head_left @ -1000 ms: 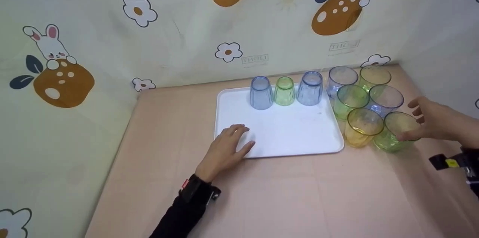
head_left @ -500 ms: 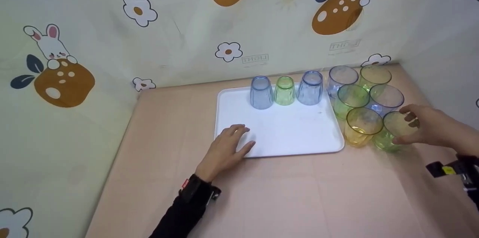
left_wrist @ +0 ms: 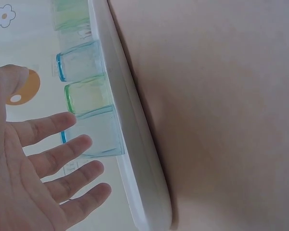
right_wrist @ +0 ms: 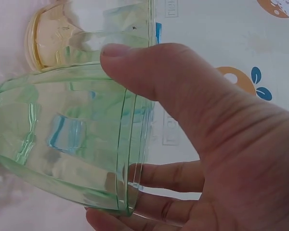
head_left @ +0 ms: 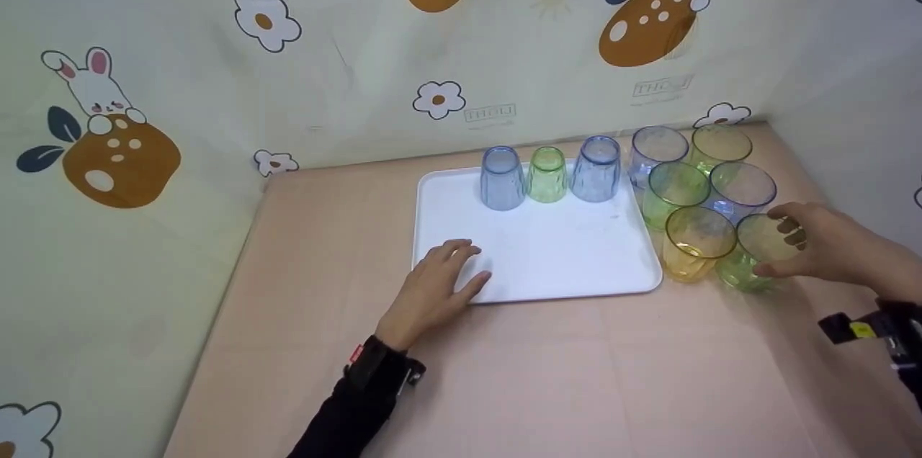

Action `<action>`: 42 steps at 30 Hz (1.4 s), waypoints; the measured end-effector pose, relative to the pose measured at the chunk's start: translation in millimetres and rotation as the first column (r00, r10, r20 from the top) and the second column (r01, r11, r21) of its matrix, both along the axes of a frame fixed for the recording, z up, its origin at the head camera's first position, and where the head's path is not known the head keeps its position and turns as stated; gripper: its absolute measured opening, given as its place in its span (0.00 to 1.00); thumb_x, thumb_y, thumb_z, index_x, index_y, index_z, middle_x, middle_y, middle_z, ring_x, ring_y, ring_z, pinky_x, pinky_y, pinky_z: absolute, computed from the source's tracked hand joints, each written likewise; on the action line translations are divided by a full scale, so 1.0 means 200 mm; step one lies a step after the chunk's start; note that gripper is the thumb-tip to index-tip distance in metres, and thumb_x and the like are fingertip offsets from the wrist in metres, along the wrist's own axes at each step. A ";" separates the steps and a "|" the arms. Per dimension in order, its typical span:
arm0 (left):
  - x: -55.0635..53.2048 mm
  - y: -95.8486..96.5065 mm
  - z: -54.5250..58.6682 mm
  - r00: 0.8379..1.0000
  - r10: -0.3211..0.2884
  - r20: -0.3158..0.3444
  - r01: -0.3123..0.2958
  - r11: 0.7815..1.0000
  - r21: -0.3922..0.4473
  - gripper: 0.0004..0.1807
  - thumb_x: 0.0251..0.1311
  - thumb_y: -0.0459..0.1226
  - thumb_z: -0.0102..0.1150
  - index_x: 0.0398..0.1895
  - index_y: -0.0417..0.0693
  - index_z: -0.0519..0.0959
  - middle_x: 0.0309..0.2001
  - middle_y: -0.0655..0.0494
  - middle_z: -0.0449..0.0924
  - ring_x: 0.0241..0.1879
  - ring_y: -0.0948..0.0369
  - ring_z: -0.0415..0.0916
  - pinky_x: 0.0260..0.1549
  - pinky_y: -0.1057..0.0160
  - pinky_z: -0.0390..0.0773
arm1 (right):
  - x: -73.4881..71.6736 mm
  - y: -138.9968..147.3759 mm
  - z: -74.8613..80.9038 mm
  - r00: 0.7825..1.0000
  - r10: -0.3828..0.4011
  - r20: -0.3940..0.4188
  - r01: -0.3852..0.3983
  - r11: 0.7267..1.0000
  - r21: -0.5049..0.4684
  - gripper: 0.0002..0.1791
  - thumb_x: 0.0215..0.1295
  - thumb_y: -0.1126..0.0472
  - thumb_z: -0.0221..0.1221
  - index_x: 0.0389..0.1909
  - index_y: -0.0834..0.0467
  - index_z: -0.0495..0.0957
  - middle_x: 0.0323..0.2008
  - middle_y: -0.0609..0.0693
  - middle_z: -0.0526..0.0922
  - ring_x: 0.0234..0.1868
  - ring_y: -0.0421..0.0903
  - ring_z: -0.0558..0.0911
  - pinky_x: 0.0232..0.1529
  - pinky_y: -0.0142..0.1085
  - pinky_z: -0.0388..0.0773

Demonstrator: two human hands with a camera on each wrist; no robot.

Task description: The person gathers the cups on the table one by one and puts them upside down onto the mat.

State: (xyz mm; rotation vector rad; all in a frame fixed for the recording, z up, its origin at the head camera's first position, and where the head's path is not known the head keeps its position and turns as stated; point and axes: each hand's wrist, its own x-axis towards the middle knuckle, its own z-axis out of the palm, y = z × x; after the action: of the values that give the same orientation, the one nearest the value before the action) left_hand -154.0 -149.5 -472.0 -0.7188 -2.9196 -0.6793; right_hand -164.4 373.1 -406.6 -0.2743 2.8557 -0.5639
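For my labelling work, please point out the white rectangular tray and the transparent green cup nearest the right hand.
White rectangular tray [head_left: 551, 245], head view: bare flat middle.
Transparent green cup [right_wrist: 72, 144], right wrist view: its side wall.

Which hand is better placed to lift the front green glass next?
Probably the right hand: its thumb and fingers curl around the front green glass. The left hand is farther away, at the near-left corner of the white tray.

Right grip [right_wrist: 231, 149] around green glass [right_wrist: 72, 163], yellow glass [right_wrist: 50, 38] beside it, printed backdrop [right_wrist: 221, 36]
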 end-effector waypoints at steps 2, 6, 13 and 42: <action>0.00 0.00 0.00 1.000 0.002 0.006 -0.002 1.000 -0.001 0.29 0.74 0.59 0.47 0.65 0.49 0.76 0.68 0.50 0.71 0.67 0.51 0.67 0.63 0.49 0.69 | 0.00 0.00 -0.01 1.000 0.005 -0.012 -0.005 1.000 -0.014 0.58 0.47 0.46 0.79 0.60 0.85 0.60 0.49 0.82 0.72 0.47 0.76 0.77 0.43 0.62 0.81; 0.01 0.00 0.00 1.000 0.009 0.021 -0.009 1.000 -0.009 0.30 0.74 0.59 0.47 0.66 0.50 0.75 0.68 0.51 0.70 0.67 0.52 0.67 0.64 0.49 0.69 | 0.02 0.02 -0.04 0.999 -0.001 -0.042 -0.001 0.998 -0.065 0.57 0.49 0.46 0.79 0.62 0.85 0.60 0.51 0.82 0.72 0.48 0.77 0.76 0.45 0.63 0.79; 0.02 -0.01 0.01 1.000 0.009 0.014 -0.009 1.000 -0.005 0.30 0.74 0.59 0.46 0.66 0.50 0.75 0.68 0.51 0.70 0.67 0.52 0.67 0.64 0.50 0.68 | 0.05 0.03 -0.08 0.997 -0.018 -0.072 0.008 0.990 -0.144 0.55 0.52 0.49 0.78 0.64 0.83 0.59 0.53 0.82 0.71 0.50 0.77 0.75 0.46 0.63 0.79; 0.01 -0.03 0.00 0.999 -0.004 -0.042 0.003 1.000 -0.019 0.32 0.74 0.58 0.49 0.70 0.48 0.72 0.69 0.48 0.69 0.68 0.51 0.65 0.65 0.48 0.68 | 0.07 0.30 0.05 0.893 -0.228 -0.387 0.068 0.920 -0.385 0.46 0.48 0.71 0.77 0.70 0.65 0.67 0.50 0.42 0.76 0.44 0.27 0.76 0.40 0.10 0.66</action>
State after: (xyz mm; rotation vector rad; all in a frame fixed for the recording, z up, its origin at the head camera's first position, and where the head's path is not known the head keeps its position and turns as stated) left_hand -152.1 -155.7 -472.6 -0.7308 -2.8908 -0.6303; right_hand -150.8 432.1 -396.9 -0.2611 3.1898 -1.2087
